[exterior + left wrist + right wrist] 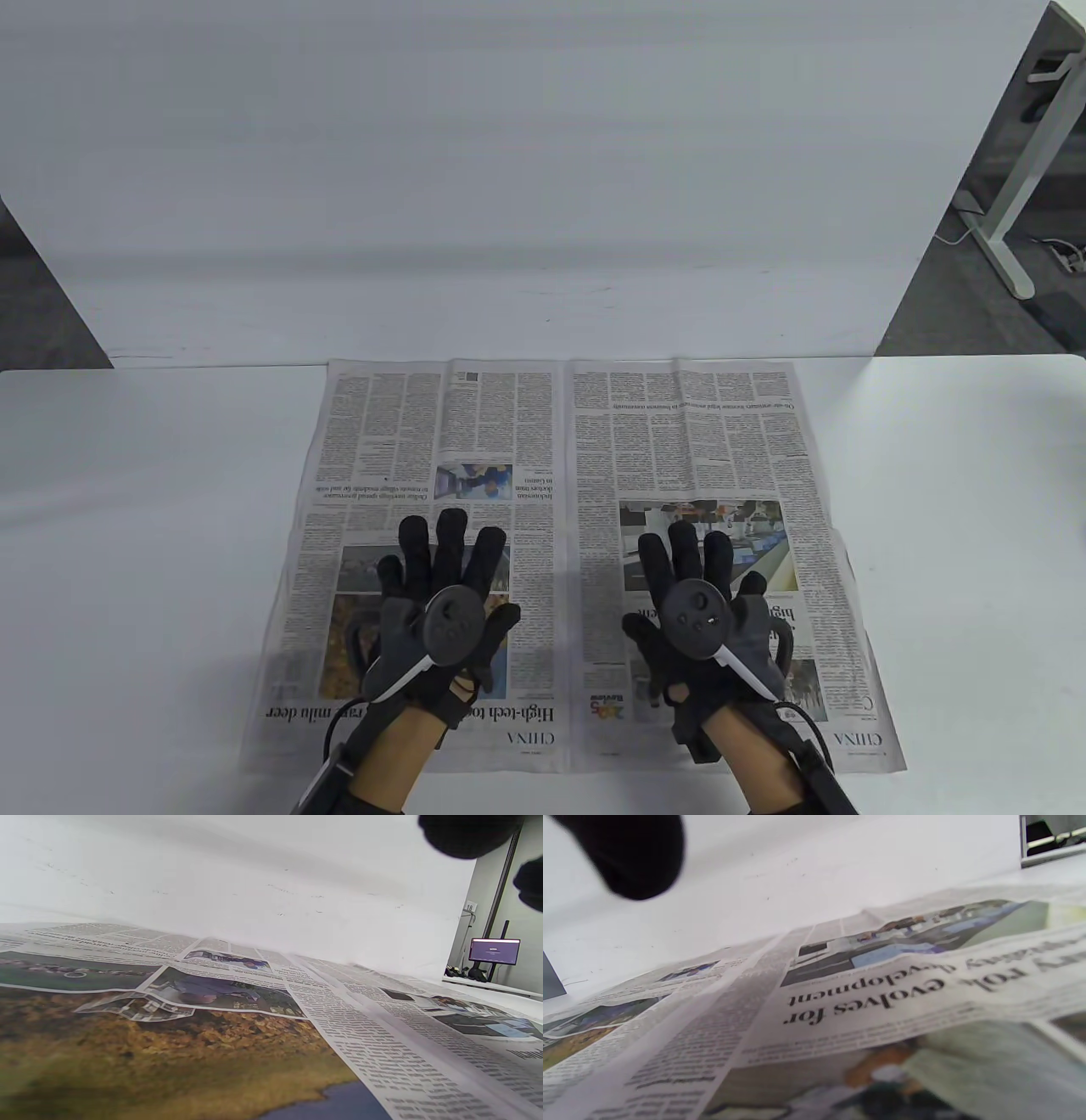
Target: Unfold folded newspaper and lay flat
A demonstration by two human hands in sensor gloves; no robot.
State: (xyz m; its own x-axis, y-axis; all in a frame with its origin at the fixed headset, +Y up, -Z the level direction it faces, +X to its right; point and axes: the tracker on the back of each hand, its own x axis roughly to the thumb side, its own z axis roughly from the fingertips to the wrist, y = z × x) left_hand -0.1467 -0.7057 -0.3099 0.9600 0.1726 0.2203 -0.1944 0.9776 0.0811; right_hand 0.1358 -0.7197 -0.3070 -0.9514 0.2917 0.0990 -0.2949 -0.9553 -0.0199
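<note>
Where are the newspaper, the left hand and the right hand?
newspaper (679,441), table view, on the right page's text columns.
left hand (441,607), table view, on the glove's back by the tracker.
right hand (700,611), table view, on the tracker-covered back.

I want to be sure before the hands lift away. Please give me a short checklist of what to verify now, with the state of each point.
1. Newspaper opened to both pages: ok.
2. Left hand spread over the left page: ok.
3. Right hand spread over the right page: ok.
4. Centre fold lying flat: not ok, a slight ridge shows in the wrist views.
5. Whole paper on the table: ok.
6. Palms pressing the paper firmly: cannot tell.
</note>
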